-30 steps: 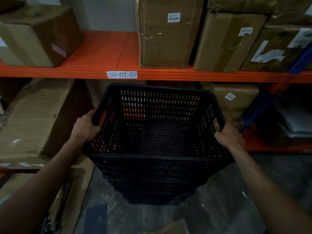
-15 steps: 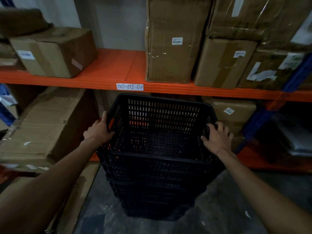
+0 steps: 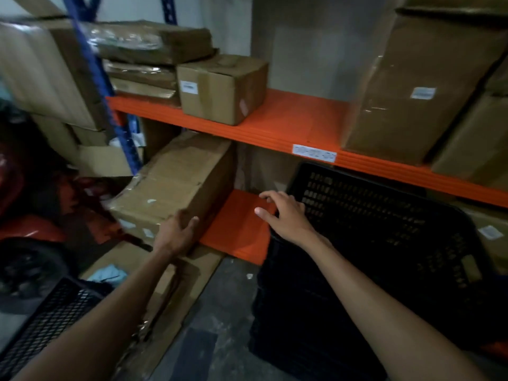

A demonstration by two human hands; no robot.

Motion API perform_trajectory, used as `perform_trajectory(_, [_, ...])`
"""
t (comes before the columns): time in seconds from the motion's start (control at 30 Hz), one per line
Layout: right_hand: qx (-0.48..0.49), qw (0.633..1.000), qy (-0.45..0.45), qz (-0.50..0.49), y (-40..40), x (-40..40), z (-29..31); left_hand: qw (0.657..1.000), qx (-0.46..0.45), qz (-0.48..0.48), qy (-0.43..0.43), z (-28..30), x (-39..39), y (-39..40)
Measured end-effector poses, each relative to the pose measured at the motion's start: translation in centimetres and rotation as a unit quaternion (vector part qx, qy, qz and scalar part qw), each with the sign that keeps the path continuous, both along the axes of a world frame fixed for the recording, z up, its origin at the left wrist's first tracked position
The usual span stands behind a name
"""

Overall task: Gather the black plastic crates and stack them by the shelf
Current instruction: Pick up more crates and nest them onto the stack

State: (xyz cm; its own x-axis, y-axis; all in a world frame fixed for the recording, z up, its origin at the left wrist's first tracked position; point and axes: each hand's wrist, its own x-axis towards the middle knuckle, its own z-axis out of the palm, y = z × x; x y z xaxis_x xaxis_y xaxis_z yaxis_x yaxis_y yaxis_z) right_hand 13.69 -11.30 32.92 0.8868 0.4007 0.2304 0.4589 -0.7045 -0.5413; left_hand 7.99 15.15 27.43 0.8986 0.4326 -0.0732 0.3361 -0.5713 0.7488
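- Orange shelf (image 3: 286, 122) carries cardboard boxes (image 3: 224, 88); grey concrete floor (image 3: 222, 306) below.
- Stack of black crates (image 3: 379, 243) stands on the floor, right, against the shelf.
- Left hand (image 3: 176, 235) and right hand (image 3: 286, 215): fingers spread, holding nothing; the right rests at the crate's left rim.

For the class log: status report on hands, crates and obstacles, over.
Left hand open on cardboard box. Right hand open, at crate stack rim. Stack on floor by shelf. Nothing blocking.
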Motion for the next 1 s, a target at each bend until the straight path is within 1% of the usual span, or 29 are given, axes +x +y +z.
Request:
perform_trajectory(0.1, [0.013,0.998,0.012,0.064,9.7,-0.6,-1.3,0.998,-0.034,0.032,0.035,-3.5,-3.4,8.0])
perform_trajectory(0.2, [0.022,0.992,0.049,0.114,18.9,-1.6,-3.9,0.990,-0.099,0.073,0.066,-7.4,-6.7,14.9])
perform_trajectory(0.27, [0.015,0.984,0.100,0.148,24.5,-2.7,-6.2,0.984,-0.119,0.094,0.098,-9.9,-9.5,19.0])
perform_trajectory(0.33, [-0.004,0.970,0.159,0.184,29.0,-3.6,-8.3,0.980,-0.119,0.101,0.124,-12.2,-11.7,22.5])
perform_trajectory(0.4, [-0.014,0.951,0.225,0.210,33.0,-4.1,-10.9,0.969,-0.142,0.135,0.150,-14.1,-13.9,25.4])
perform_trajectory(0.47, [-0.042,0.938,0.264,0.219,36.8,-4.3,-13.8,0.957,-0.161,0.173,0.168,-16.0,-15.8,28.0])
perform_trajectory(0.53, [-0.057,0.921,0.308,0.231,41.0,-4.3,-17.3,0.937,-0.195,0.219,0.188,-18.4,-17.6,30.7])
perform_trajectory(0.63, [-0.084,0.901,0.347,0.247,46.1,-3.7,-21.9,0.916,-0.236,0.263,0.191,-21.0,-19.4,33.6])
perform_trajectory(0.73, [-0.119,0.879,0.381,0.261,52.8,-1.8,-27.8,0.881,-0.279,0.325,0.201,-25.1,-20.3,37.6])
perform_trajectory(0.8, [-0.141,0.867,0.398,0.265,56.5,-0.5,-31.7,0.858,-0.309,0.361,0.196,-28.5,-20.7,40.0])
perform_trajectory(0.87, [-0.168,0.849,0.428,0.262,60.1,0.6,-36.1,0.820,-0.344,0.404,0.214,-32.2,-21.2,42.2])
perform_trajectory(0.93, [-0.189,0.835,0.453,0.248,62.1,1.5,-39.3,0.790,-0.364,0.444,0.214,-35.2,-21.7,43.5])
perform_trajectory(0.97, [-0.202,0.823,0.472,0.243,64.0,1.2,-42.6,0.776,-0.374,0.457,0.222,-38.5,-22.7,44.7])
perform_trajectory(1.0, [-0.204,0.821,0.481,0.229,64.2,1.6,-43.2,0.775,-0.370,0.462,0.221,-39.4,-23.0,44.8])
